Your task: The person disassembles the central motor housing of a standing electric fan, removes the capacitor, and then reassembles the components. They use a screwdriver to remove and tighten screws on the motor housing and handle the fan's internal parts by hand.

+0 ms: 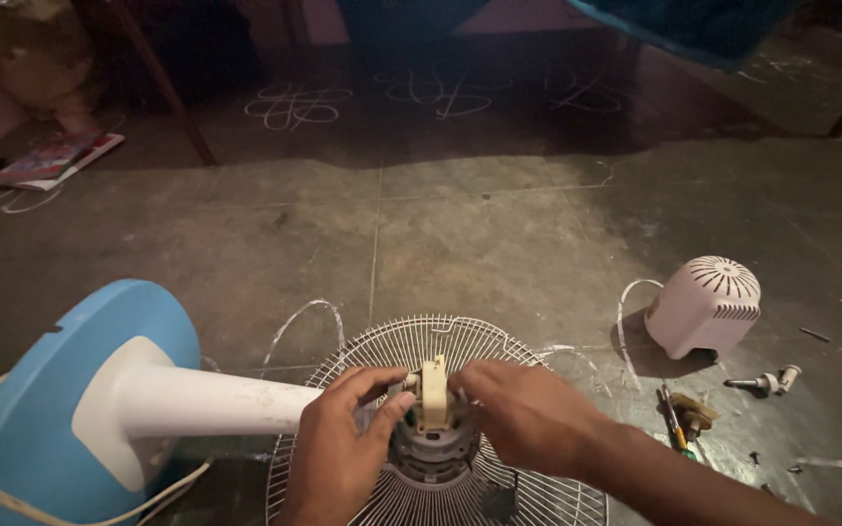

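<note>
A pedestal fan lies on its side on the concrete floor, with its blue round base at the left and its white pole running right. The bare fan motor sits over the white wire grille. On top of the motor is a small cream gearbox part. My left hand grips the motor and that cream part from the left. My right hand holds the same part from the right, its fingertips touching it.
A white vented motor cover stands on the floor at the right. Near it lie a screwdriver, a knob with shaft and small screws. A magazine lies far left. Chalk drawings mark the floor at the back.
</note>
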